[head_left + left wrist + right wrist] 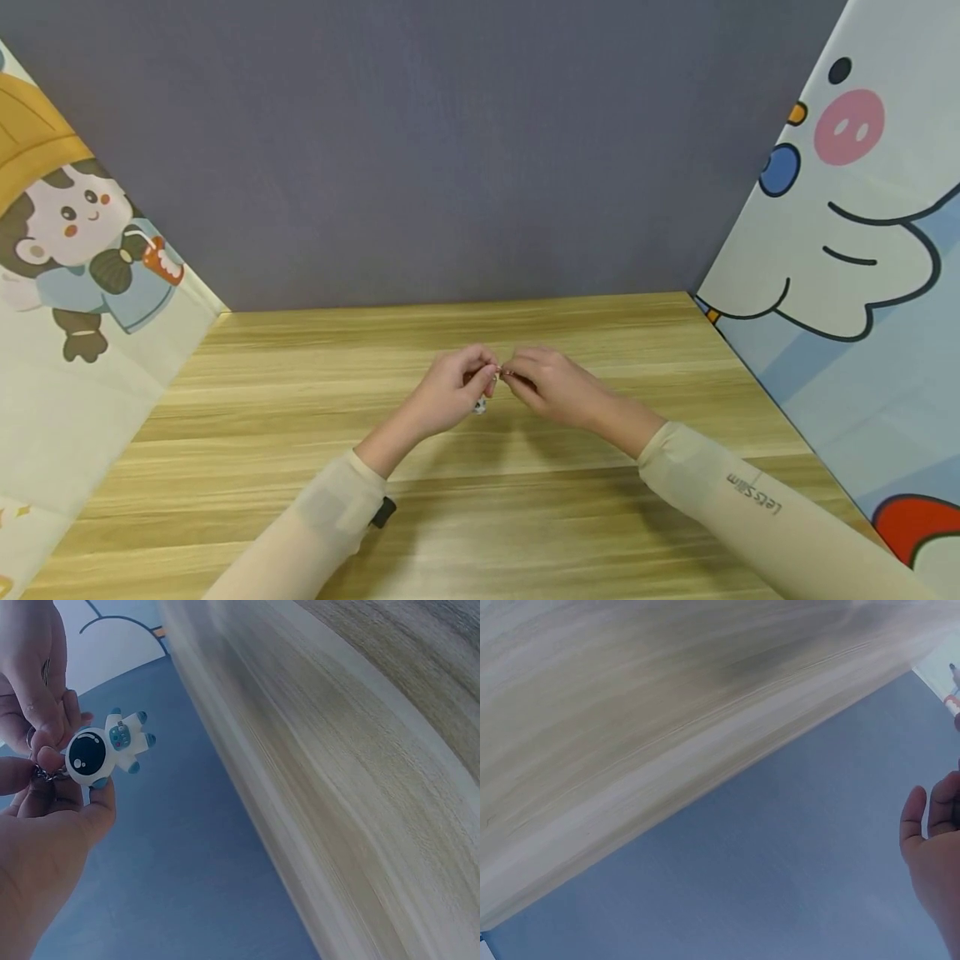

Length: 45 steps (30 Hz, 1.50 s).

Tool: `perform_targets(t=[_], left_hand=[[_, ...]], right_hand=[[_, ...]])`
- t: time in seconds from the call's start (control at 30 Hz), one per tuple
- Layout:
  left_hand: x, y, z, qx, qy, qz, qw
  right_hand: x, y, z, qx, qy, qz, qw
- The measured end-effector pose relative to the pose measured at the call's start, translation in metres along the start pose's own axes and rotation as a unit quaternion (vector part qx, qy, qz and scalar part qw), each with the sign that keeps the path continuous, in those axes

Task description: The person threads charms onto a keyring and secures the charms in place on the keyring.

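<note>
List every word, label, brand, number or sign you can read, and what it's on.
"Let's Slim": on the right sleeve, upside down in the head view; its last letters are slightly blurred.
Toy figure: small chest marks, too small to tell whether they are writing.
No other readable text.

Showing as a small white astronaut figure [112, 752] with a large round head, glossy black visor, blue-tipped limbs and a blue chest panel bearing tiny coloured dots. Tilting in the left wrist view, with stubby limbs splaying towards two o'clock from the head. Joining, at the head's eight o'clock, to a silvery chain [47, 775], being pinched in the left hand [448, 392]. Continuing at the chain's eleven o'clock into a metal ring [30, 737], partly hiding among the right hand's [553, 385] pinching fingers. Hanging above the surface [540, 517] in the head view, at the left hand's four o'clock.
</note>
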State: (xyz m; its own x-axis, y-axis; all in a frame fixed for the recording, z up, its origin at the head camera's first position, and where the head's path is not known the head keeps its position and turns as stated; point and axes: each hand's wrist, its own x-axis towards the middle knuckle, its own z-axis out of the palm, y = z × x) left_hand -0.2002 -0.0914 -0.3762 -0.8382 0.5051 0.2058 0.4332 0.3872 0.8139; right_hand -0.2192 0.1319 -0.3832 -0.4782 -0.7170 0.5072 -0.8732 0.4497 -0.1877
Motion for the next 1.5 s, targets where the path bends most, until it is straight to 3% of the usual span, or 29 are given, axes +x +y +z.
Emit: perform_targets(t=[0.13,0.3,0.43,0.53,0.6,0.67,0.8,0.87,0.97,1.17,1.5], left_hand=[[0.000,0.001,0.000,0.000,0.007,-0.001,1.0000],[-0.001,0.005,-0.001,-0.012,0.020,-0.012,0.9997],[-0.001,0.008,-0.002,-0.029,0.029,-0.024,0.9989],[-0.001,0.009,-0.002,-0.035,0.036,-0.031,0.9983],[-0.001,0.009,-0.002,-0.040,0.040,-0.035,0.9978],[-0.001,0.008,-0.002,-0.044,0.042,-0.038,0.9974],[-0.001,0.008,-0.001,-0.054,0.038,-0.037,0.9971],[-0.001,0.007,-0.002,-0.059,0.037,-0.034,0.9970],[-0.002,0.008,-0.003,-0.068,0.039,-0.027,0.9966],[-0.003,0.011,-0.005,-0.076,0.035,-0.023,0.9962],[-0.001,0.010,-0.004,-0.076,0.027,-0.041,0.9959]], right_hand=[[0.000,-0.002,-0.001,0.068,-0.023,0.055,0.996],[-0.001,-0.004,-0.004,0.189,-0.047,0.163,0.967],[-0.002,-0.005,-0.006,0.227,-0.036,0.220,0.948],[-0.002,-0.005,-0.005,0.236,-0.023,0.234,0.943],[-0.002,-0.006,-0.005,0.234,-0.013,0.222,0.946],[-0.003,-0.005,-0.002,0.220,0.002,0.191,0.957],[-0.004,-0.002,0.004,0.157,0.062,0.081,0.982],[-0.004,-0.001,0.007,0.122,0.096,0.024,0.988],[-0.003,0.002,0.010,0.075,0.139,-0.037,0.987],[-0.003,0.004,0.011,0.011,0.163,-0.059,0.985],[-0.002,0.002,0.008,-0.019,0.157,-0.049,0.986]])
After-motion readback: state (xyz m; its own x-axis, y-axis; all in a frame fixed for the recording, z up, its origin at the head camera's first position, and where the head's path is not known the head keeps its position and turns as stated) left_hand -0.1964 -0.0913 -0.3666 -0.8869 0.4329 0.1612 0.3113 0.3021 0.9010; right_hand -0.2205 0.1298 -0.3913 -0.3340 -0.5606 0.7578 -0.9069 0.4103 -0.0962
